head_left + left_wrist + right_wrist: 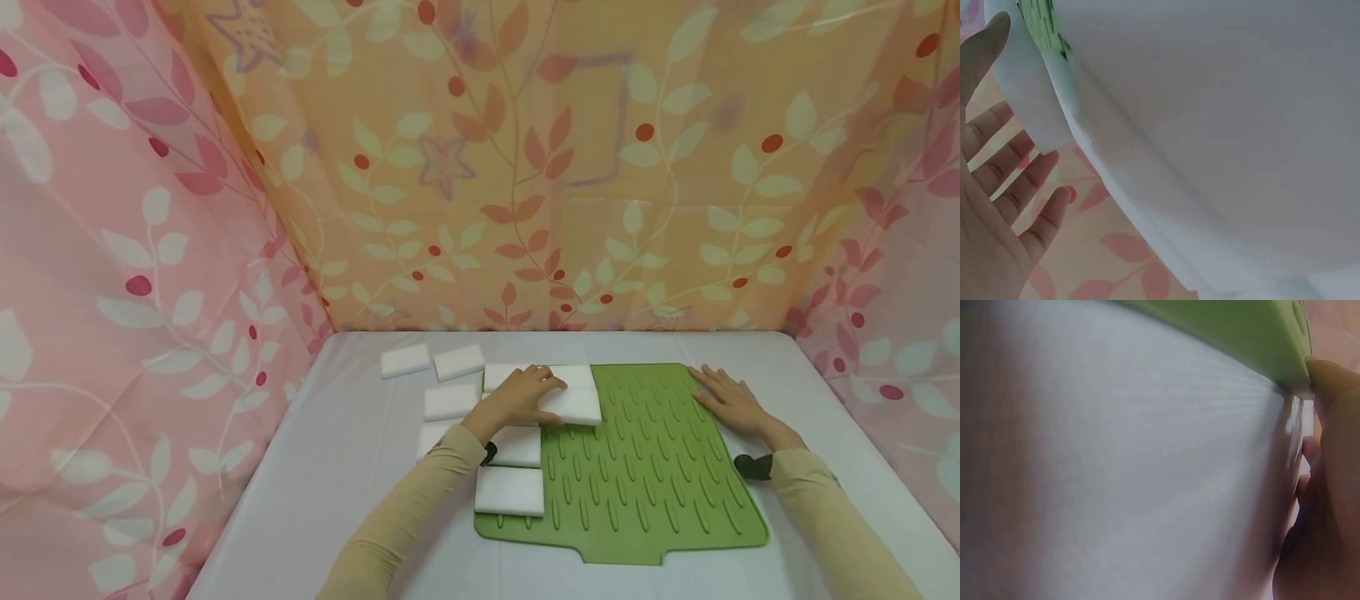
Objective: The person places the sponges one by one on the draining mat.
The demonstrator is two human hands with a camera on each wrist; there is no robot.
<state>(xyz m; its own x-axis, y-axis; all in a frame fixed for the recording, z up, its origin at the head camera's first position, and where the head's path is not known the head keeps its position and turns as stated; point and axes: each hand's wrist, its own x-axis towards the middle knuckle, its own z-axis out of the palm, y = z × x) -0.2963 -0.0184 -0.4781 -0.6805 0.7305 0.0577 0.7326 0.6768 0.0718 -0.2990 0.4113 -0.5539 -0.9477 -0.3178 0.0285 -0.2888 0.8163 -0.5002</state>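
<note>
**Left hand on sponge block at mat's far-left corner, right hand flat on mat's right edge**

Largest first. Floral curtain (525, 167) walls the bench (360, 467) on three sides, orange at the back, pink at the sides. Bench is covered in white cloth.

Green ridged mat (645, 467) lies flat near the front-middle of the bench, notch on its near edge.

White sponge blocks: two (459, 362) sit apart at the far left, off the mat. More run down the mat's left edge, the nearest one (509, 491) overlapping the mat's near-left part.

Left hand (525, 396) lies on top of the sponge block (577, 402) at the mat's far-left corner. Grip is wide, fingers extended over the block, not curled round it. Right hand (731, 402) lies palm down on the mat's far-right edge, fingers straight, holding nothing.

View differences:
- Head view alone gives the layout and both hands.
- Left wrist view shows the palm (991, 206) with fingers spread and relaxed, white foam edge just beside the fingertips, a sliver of green behind. Confirms the open grip.
- Right wrist view is mostly blurred white cloth; only the mat's edge (1260, 337) and a fingertip touching it are readable.
</note>
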